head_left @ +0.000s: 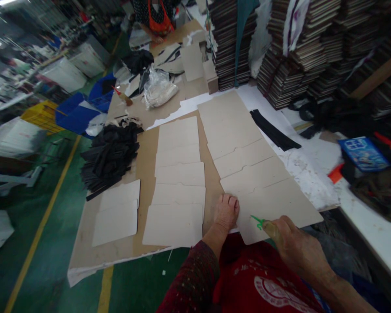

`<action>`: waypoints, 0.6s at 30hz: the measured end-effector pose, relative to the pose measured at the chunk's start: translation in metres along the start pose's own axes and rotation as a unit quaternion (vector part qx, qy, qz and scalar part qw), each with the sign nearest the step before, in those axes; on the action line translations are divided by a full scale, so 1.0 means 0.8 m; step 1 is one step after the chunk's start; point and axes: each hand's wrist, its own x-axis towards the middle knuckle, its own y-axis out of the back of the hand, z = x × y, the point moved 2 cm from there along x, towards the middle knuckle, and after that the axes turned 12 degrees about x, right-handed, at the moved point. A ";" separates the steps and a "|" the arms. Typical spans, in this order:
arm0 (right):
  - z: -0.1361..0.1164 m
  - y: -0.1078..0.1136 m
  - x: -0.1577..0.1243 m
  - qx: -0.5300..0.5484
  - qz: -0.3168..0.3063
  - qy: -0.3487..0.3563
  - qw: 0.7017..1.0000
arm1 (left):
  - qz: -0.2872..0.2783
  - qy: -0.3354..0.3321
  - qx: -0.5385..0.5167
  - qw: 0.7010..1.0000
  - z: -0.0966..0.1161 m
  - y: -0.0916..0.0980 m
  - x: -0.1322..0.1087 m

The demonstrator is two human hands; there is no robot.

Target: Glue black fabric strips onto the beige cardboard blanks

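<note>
Overlapping beige cardboard sheets [244,174] run in a slanted row in front of me. My left hand [226,211] rests at the left edge of the nearest sheet, fingers curled; whatever lies under them is hidden. In my right hand [295,245], closed over the same sheet, is a squeeze bottle with a thin green nozzle [256,221]. The nozzle points left, close above the board, and most of the bottle's body is covered by my fingers. Left of my hands lies a second row of overlapping cardboard panels [174,224].
Two more panels [115,224] lie near the table's left corner, below a heap of black strips [111,152]. Black strips [273,130] lie on white paper at right. Tall board stacks [280,74] stand behind. A red-tipped bottle [125,98] and a person [154,17] are farther back.
</note>
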 end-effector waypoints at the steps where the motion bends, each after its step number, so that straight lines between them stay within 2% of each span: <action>1: 0.002 0.000 -0.002 0.004 -0.002 -0.009 1.000 | 0.001 0.000 0.000 1.000 0.000 0.000 0.000; 7: 0.000 -0.008 -0.008 0.077 -0.029 -0.062 0.995 | 0.008 -0.002 0.001 1.000 -0.002 -0.005 -0.001; 10: 0.000 -0.012 -0.005 0.128 -0.017 -0.116 0.985 | 0.012 -0.002 0.000 1.000 -0.003 -0.005 -0.002; 14: 0.027 -0.006 -0.004 0.215 0.041 -0.241 0.945 | 0.024 -0.003 -0.009 1.000 -0.004 -0.001 -0.002; 18: 0.073 0.023 -0.016 0.230 0.111 -0.360 0.897 | 0.038 -0.010 -0.023 0.999 -0.004 0.001 -0.001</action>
